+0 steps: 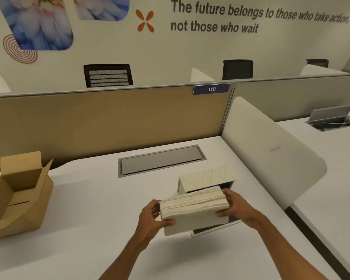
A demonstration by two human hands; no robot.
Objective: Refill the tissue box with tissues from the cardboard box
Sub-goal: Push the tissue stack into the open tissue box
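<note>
A thick stack of cream tissues (194, 209) is held between both hands just above the white desk (89, 199). My left hand (152, 218) grips its left end and my right hand (235, 207) grips its right end. Directly behind and under the stack lies the tissue box (206, 177), cream patterned, with its side open and a dark inside; its flap (214, 229) lies flat on the desk below the stack. The far end of the stack sits at the box opening. An open brown cardboard box (18, 197) stands at the desk's left edge, and no tissues show inside it.
A grey cable hatch (162, 160) is set into the desk behind the tissue box. A tan partition (109, 118) closes the back and a white rounded divider (271, 150) closes the right side. Black chairs stand beyond the partition.
</note>
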